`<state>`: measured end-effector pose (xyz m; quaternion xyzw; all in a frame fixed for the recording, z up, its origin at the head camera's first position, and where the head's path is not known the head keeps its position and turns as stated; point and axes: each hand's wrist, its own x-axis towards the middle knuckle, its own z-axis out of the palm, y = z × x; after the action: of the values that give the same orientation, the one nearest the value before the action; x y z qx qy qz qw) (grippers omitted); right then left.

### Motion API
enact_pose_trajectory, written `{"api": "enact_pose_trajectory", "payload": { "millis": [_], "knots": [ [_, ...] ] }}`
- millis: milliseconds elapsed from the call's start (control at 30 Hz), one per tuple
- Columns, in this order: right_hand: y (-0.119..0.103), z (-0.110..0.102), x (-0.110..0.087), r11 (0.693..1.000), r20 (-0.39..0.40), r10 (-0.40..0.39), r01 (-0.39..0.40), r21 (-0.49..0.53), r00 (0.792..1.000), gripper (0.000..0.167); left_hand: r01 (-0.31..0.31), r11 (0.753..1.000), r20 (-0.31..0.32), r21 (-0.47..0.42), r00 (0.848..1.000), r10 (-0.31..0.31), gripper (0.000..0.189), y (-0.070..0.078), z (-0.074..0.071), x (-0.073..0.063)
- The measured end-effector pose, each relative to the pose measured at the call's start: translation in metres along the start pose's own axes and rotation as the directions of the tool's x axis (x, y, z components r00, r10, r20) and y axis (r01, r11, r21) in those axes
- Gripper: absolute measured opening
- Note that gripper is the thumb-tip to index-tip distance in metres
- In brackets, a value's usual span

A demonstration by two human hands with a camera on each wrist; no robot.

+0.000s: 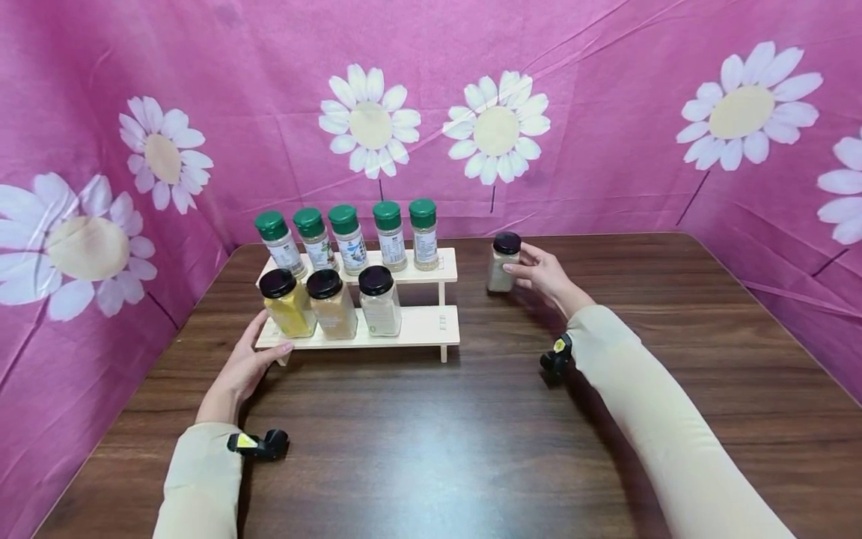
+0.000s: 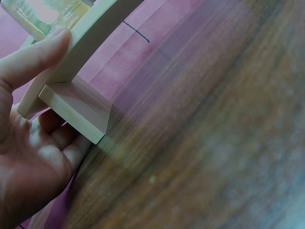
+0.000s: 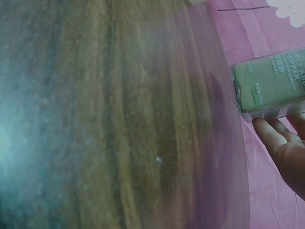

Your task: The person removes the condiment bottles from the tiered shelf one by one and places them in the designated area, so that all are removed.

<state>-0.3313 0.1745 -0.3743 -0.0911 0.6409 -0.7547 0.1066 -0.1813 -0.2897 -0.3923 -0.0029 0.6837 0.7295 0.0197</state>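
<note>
A two-tier wooden spice rack [image 1: 417,333] stands left of centre in the head view. At its lower left end my left hand [image 1: 244,367] grips the shelf board. The left wrist view shows the thumb [image 2: 40,55] on the board's edge and the fingers below, beside a short wooden foot [image 2: 76,107]. To the right of the rack, my right hand [image 1: 547,278] holds a clear pepper jar [image 1: 500,273] with a black lid. Greenish-grey powder and white lettering show on this jar in the right wrist view. Whether its base touches the table I cannot tell.
Along the upper shelf stand several green-capped spice bottles [image 1: 352,251]. Three black-lidded jars, one yellow [image 1: 292,313], one tan [image 1: 337,314] and one whitish [image 1: 381,311], occupy the lower shelf. A pink flowered cloth [image 1: 431,45] hangs behind the brown wooden table [image 1: 417,442].
</note>
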Motion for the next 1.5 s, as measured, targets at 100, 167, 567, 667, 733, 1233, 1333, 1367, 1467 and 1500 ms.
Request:
{"api": "enact_pose_trajectory", "payload": {
  "millis": [100,167,567,667,733,1233,1333,1367,1467,1500],
  "knots": [
    [-0.003,0.007,-0.001,0.998,-0.036,0.006,-0.009,-0.069,0.999,0.069,-0.01,1.0,0.002,-0.003,1.0,0.01,0.082,0.0,0.0,0.0],
    [-0.003,0.009,0.0,0.998,-0.048,0.01,-0.013,-0.068,0.999,0.066,-0.013,1.0,0.003,-0.006,1.0,0.013,0.081,0.0,0.0,0.0],
    [0.003,0.014,0.002,0.999,-0.081,0.048,-0.05,-0.02,0.996,0.062,-0.003,1.0,0.001,0.007,1.0,0.003,0.081,-0.001,0.001,0.0],
    [0.004,0.014,0.002,0.998,-0.078,0.055,-0.057,-0.028,0.995,0.063,-0.019,1.0,0.008,-0.01,1.0,0.019,0.081,-0.002,0.002,-0.001],
    [0.004,0.014,0.002,0.997,-0.073,0.06,-0.062,-0.036,0.996,0.063,-0.025,1.0,0.011,-0.019,1.0,0.025,0.081,-0.002,0.002,-0.002],
    [0.011,0.006,0.006,1.0,-0.003,0.005,-0.005,0.031,1.0,0.064,-0.029,0.999,0.008,-0.041,1.0,0.03,0.083,-0.003,0.001,-0.001],
    [0.012,0.005,0.006,0.999,0.006,-0.003,0.003,0.034,1.0,0.065,-0.029,0.999,0.007,-0.038,1.0,0.029,0.082,-0.003,0.001,-0.001],
    [0.012,0.005,0.005,0.999,0.004,0.004,-0.004,0.038,1.0,0.065,-0.028,0.999,0.006,-0.035,1.0,0.028,0.082,-0.003,0.001,-0.001],
    [0.003,0.012,-0.001,0.999,-0.03,0.041,-0.041,-0.006,0.999,0.065,-0.024,0.999,0.003,-0.028,1.0,0.024,0.082,-0.002,0.0,-0.001],
    [0.001,0.013,-0.002,0.999,-0.031,0.048,-0.049,-0.003,0.998,0.065,-0.021,1.0,0.002,-0.023,1.0,0.022,0.082,-0.002,0.0,-0.001]
  ]
}}
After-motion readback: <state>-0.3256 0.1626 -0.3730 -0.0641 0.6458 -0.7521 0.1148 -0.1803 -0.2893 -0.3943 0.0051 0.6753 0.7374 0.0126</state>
